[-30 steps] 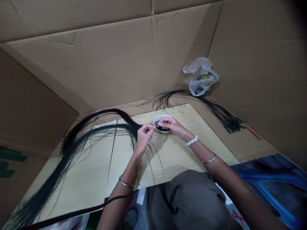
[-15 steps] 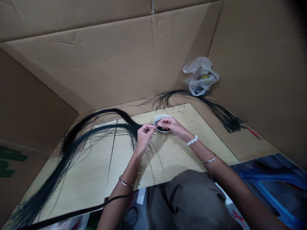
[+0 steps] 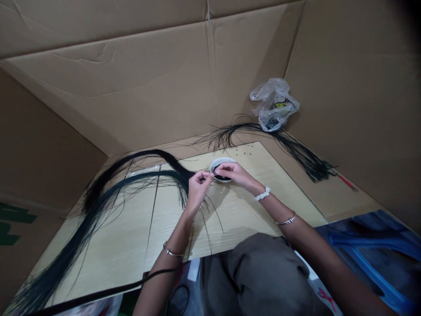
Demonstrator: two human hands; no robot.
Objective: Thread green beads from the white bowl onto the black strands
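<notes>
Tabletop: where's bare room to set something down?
Largest: tabletop, mostly bare, between green strands, left forearm and near edge. Smaller: right of white bowl, between right forearm and tabletop's right edge. Crowded: around left hand, right hand and white bowl; back right, with plastic bag and dark strands.

1. 12 o'clock: brown cardboard back wall (image 3: 148, 83), creased; shadow towards 1.
2. 9 o'clock: cardboard left wall (image 3: 42, 149), darker, green print (image 3: 15, 213) low.
3. 3 o'clock: cardboard right wall (image 3: 358, 114).
4. 7 o'clock: pale tabletop (image 3: 121, 250), faint sheen.
5. 4 o'clock: blue frame (image 3: 362, 240).
</notes>
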